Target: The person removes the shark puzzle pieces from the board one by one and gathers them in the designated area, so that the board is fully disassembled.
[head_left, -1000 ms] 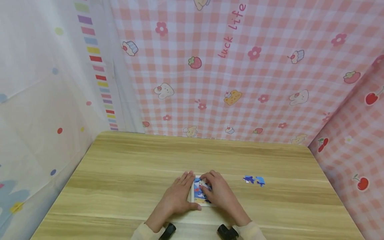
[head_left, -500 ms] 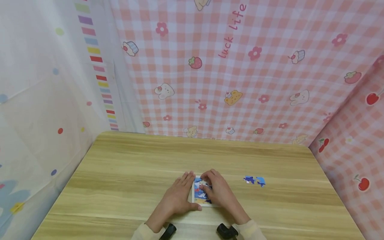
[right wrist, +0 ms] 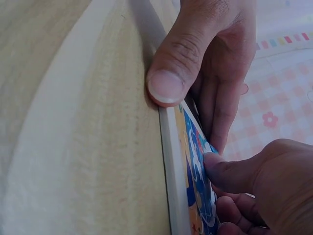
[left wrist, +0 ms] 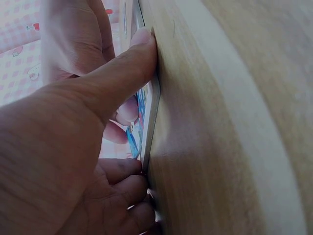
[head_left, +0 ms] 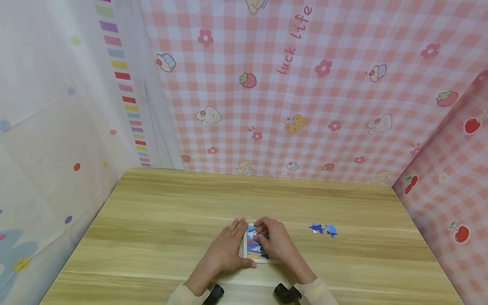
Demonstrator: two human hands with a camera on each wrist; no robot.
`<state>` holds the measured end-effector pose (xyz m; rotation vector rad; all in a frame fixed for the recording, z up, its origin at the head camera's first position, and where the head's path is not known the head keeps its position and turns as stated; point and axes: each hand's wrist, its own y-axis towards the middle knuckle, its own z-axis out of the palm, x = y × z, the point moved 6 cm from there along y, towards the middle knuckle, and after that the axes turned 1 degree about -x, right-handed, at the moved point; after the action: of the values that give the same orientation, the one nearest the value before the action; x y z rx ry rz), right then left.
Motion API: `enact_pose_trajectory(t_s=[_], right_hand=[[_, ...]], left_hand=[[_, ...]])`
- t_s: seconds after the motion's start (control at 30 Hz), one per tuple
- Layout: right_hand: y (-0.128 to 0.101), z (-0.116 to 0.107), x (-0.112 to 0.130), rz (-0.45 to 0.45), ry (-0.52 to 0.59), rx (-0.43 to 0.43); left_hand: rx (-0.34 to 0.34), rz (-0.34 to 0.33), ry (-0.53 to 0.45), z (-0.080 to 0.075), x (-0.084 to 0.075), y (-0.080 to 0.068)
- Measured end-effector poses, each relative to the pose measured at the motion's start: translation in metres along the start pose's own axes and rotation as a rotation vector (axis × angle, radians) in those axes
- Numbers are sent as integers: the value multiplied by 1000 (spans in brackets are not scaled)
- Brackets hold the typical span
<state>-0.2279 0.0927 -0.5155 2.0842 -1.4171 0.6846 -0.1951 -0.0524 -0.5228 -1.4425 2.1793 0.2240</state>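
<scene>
A small jigsaw puzzle (head_left: 253, 253) with a blue sea picture lies in a white-edged tray (head_left: 245, 248) on the table. My left hand (head_left: 225, 250) rests against the tray, its straight fingers along the left side and its thumb at the near left corner. Over the picture, my right hand (head_left: 281, 242) bends its thumb and fingers together and pinches a puzzle piece. A light blue piece (left wrist: 132, 142) stands tilted off the tray beside the fingertips in the left wrist view. The right hand hides the puzzle's right part.
Two loose blue puzzle pieces, one with a dark blue shape (head_left: 316, 228) and a lighter one (head_left: 331, 230), lie to the right of the hands. A wooden table (head_left: 171, 199) reaches back to a pink checked cloth (head_left: 228, 97). More cloth hangs at both sides.
The right hand's fingers shift slightly over the upper part of the puzzle, and its wrist moves a little to the left. The left hand and the loose pieces stay put.
</scene>
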Motion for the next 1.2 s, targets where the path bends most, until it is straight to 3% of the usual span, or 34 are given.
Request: enact_pose_trajectory(t_s=[0.83,1.2], right_hand=[[-6,3,-2,-14,-23,-82],[-9,0,-5,-12,67,-118]], left_hand=[[-6,2,18,0,0,-2],[-4,11,29,0,1,-1]])
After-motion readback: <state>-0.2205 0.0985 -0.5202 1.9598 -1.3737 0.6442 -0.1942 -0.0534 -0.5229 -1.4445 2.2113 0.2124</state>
